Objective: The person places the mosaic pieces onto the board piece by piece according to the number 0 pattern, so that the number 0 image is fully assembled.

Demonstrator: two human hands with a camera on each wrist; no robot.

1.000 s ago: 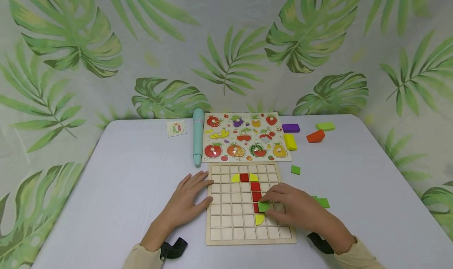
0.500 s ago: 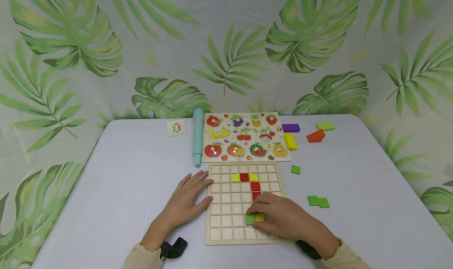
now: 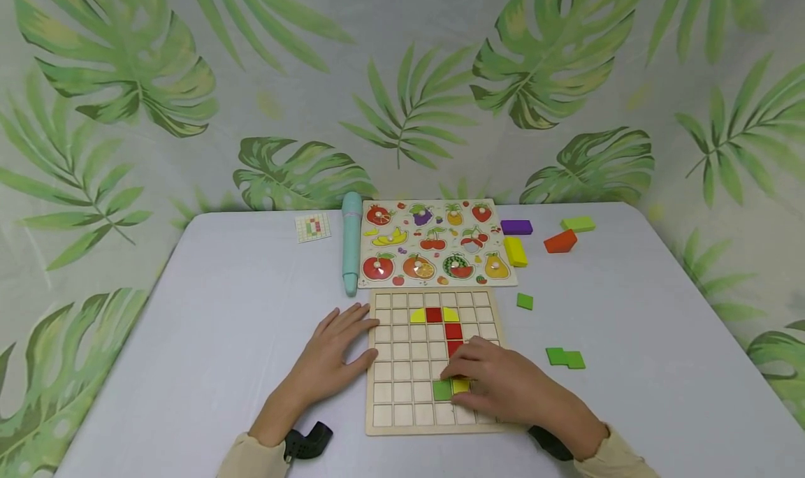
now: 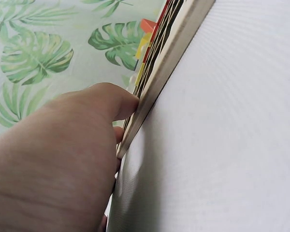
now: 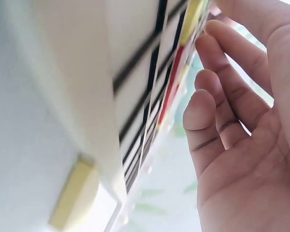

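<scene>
**A:** Green, that square tile [image 3: 442, 389] lying in a cell of the grid board [image 3: 402, 366]. Where does it lie on the board?

**B:** In the second row from the board's near edge, just left of a yellow piece [image 3: 461, 386]. The right hand [image 3: 503, 384] lies over the board beside it, fingertips at the tile's upper right corner and over the yellow piece. The fingers look relaxed and only lightly bent; the right wrist view shows them loose, above the board's face, gripping nothing.

**A:** And the left hand [image 3: 333, 356]?

**B:** Flat on the table [image 3: 220, 310] at the board's left edge, fingers straight and spread, tips touching the frame. The left wrist view shows the thumb [image 4: 113, 99] pressed against that edge. The two hands are apart, one on each side of the board.

**A:** What else is on the board?

**B:** Red tiles [image 3: 453, 331] run down from a red square in the upper rows, with yellow quarter-rounds on either side of that top square.

**A:** Beyond the board?

**B:** A fruit puzzle [image 3: 434, 244] touches its far edge, with a teal pen [image 3: 351, 244] along the puzzle's left side and a small pattern card [image 3: 313, 227] left of the pen. Right of the board lie a small green square [image 3: 525, 301] and a green stepped piece [image 3: 564, 358]. Right of the puzzle sit purple [image 3: 517, 227], yellow [image 3: 516, 251], orange [image 3: 561, 241] and light green [image 3: 578, 223] blocks.
</scene>
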